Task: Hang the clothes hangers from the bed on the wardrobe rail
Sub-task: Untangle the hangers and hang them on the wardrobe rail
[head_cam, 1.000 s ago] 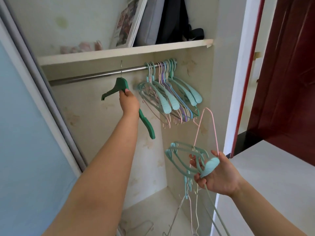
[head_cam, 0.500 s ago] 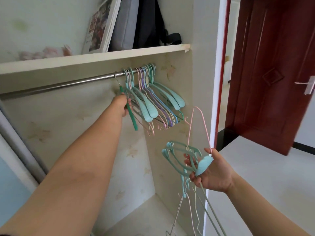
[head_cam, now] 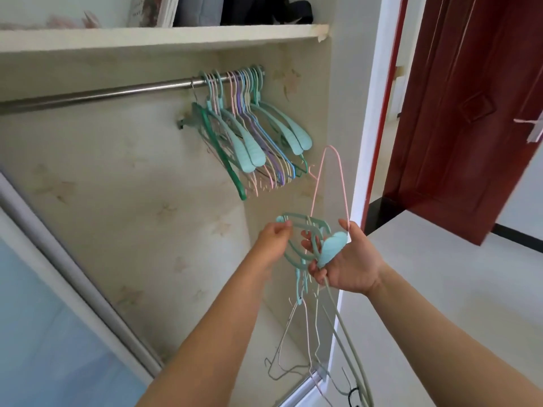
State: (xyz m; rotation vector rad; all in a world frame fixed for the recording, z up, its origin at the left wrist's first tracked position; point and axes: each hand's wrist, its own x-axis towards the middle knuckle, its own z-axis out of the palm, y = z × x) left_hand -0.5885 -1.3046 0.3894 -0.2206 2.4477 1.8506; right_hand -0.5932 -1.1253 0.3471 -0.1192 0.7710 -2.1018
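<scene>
My right hand [head_cam: 349, 259] is gripping a tangled bunch of hangers [head_cam: 311, 245], thin wire and teal plastic; my left hand [head_cam: 273, 236] is pinching one hook. Others are crowding the steel rail [head_cam: 97, 94] beside the red door [head_cam: 470, 113].

No legible text, label, brand, number or sign is showing anywhere in the head view. The framed picture [head_cam: 150, 10] standing on the wardrobe shelf [head_cam: 164, 36], toward its left end, is showing only a blurred printed pattern; any lettering on it is too small and too soft to read. The hangers on the rail [head_cam: 88, 95] and the hangers in the hands are carrying no visible marking. The red door [head_cam: 458, 113] at the right is bearing no sign or number.
</scene>
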